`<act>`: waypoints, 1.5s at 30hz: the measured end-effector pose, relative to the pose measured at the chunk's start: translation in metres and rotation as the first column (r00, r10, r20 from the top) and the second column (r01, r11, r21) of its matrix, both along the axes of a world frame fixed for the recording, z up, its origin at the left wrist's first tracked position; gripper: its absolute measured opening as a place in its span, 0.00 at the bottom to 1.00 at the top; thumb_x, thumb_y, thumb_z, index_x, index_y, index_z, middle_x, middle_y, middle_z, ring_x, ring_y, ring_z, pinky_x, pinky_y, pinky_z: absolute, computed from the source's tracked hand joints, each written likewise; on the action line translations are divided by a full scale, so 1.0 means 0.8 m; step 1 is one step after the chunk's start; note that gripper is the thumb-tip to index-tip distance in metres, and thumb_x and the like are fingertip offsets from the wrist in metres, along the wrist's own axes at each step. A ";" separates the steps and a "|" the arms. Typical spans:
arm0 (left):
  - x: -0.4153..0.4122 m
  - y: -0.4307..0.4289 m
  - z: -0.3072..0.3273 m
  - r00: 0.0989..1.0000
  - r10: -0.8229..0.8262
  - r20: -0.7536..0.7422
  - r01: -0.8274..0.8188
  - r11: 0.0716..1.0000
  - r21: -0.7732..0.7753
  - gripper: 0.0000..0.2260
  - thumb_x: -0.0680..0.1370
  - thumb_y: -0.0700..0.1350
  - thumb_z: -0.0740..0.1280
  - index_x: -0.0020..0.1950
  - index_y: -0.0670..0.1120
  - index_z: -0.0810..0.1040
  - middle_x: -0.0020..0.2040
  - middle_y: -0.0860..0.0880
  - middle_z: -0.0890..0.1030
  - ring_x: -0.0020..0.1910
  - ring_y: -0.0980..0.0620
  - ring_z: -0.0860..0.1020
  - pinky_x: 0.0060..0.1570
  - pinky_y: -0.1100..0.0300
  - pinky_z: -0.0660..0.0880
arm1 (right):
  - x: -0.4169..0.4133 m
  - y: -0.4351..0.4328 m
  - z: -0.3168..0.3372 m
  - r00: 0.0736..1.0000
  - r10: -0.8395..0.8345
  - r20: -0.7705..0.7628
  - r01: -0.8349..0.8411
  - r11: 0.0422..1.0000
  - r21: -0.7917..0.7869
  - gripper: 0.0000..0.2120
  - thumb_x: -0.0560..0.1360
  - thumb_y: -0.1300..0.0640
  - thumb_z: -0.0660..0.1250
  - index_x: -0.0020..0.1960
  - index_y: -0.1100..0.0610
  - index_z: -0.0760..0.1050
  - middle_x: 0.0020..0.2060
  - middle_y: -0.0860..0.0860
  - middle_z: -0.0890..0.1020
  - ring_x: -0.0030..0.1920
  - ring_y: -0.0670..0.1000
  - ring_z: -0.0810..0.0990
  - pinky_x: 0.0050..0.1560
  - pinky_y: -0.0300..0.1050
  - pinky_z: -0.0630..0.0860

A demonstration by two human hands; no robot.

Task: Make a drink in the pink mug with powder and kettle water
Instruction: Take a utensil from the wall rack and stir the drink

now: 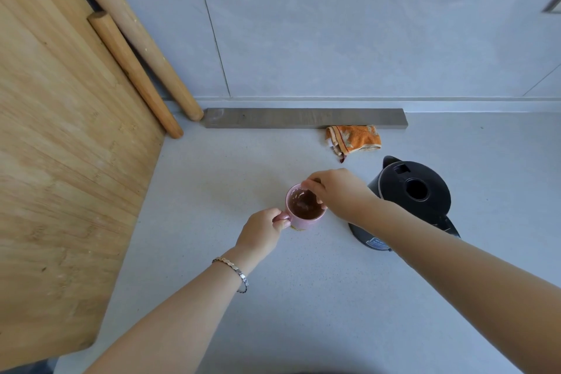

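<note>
Your left hand (263,229) pinches the handle of the pink mug (305,206), steadying it on the tabletop (303,297). Your right hand (335,191) hangs over the rim from the right, fingers curled as if around a stirrer; what it holds is too blurred to tell. The mug stands between your hands, full of brown liquid, handle pointing left. The kettle (409,200) sits just right, behind your right forearm. Stirring looks to be the step in hand.

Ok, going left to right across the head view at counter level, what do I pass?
Wooden board → left hand, closed on the mug's handle → pink mug → right hand, over the mug's rim → black kettle. The orange cloth lies farther back, so it is left out of the order.
</note>
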State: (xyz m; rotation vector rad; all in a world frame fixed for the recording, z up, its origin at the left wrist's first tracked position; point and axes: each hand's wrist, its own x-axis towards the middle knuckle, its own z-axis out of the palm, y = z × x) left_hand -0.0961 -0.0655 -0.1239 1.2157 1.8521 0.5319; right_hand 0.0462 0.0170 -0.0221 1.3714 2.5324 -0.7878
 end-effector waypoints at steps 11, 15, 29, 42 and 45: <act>-0.003 0.005 -0.004 1.000 0.009 0.012 -0.009 1.000 -0.001 0.08 0.76 0.45 0.63 0.49 0.41 0.78 0.46 0.43 0.82 0.47 0.41 0.80 0.43 0.54 0.72 | -0.001 0.000 0.011 1.000 -0.022 -0.005 0.022 0.998 0.052 0.16 0.80 0.51 0.54 0.57 0.57 0.76 0.52 0.55 0.82 0.50 0.54 0.80 0.56 0.47 0.77; -0.004 0.005 -0.006 1.000 0.008 0.014 -0.008 1.000 -0.002 0.08 0.76 0.46 0.63 0.46 0.42 0.78 0.47 0.41 0.82 0.47 0.41 0.80 0.43 0.54 0.72 | 0.000 0.005 0.012 0.997 -0.036 -0.064 0.038 0.999 0.031 0.15 0.80 0.52 0.54 0.59 0.56 0.75 0.54 0.54 0.82 0.52 0.53 0.80 0.56 0.48 0.76; -0.004 0.006 -0.010 1.000 -0.003 0.015 0.003 1.000 -0.008 0.10 0.77 0.46 0.62 0.47 0.39 0.77 0.47 0.39 0.81 0.47 0.39 0.80 0.41 0.55 0.69 | 0.006 0.000 0.006 0.998 0.020 0.060 -0.027 0.993 0.113 0.14 0.80 0.55 0.56 0.62 0.54 0.73 0.56 0.54 0.80 0.55 0.55 0.78 0.58 0.50 0.76; -0.003 0.006 -0.009 1.000 -0.005 0.006 0.005 1.000 0.006 0.09 0.77 0.45 0.62 0.46 0.40 0.77 0.46 0.38 0.81 0.46 0.39 0.80 0.40 0.56 0.68 | 0.004 -0.003 0.006 0.998 -0.024 0.051 0.019 0.995 0.094 0.15 0.80 0.54 0.54 0.59 0.57 0.75 0.53 0.55 0.80 0.53 0.55 0.78 0.57 0.50 0.76; -0.003 0.006 -0.007 1.000 -0.008 0.009 0.008 1.000 0.008 0.07 0.77 0.45 0.62 0.43 0.43 0.75 0.46 0.38 0.81 0.46 0.39 0.80 0.40 0.56 0.68 | -0.005 -0.007 0.006 1.000 -0.020 0.002 0.020 0.999 0.041 0.17 0.80 0.52 0.52 0.57 0.57 0.76 0.52 0.56 0.82 0.52 0.55 0.79 0.56 0.48 0.76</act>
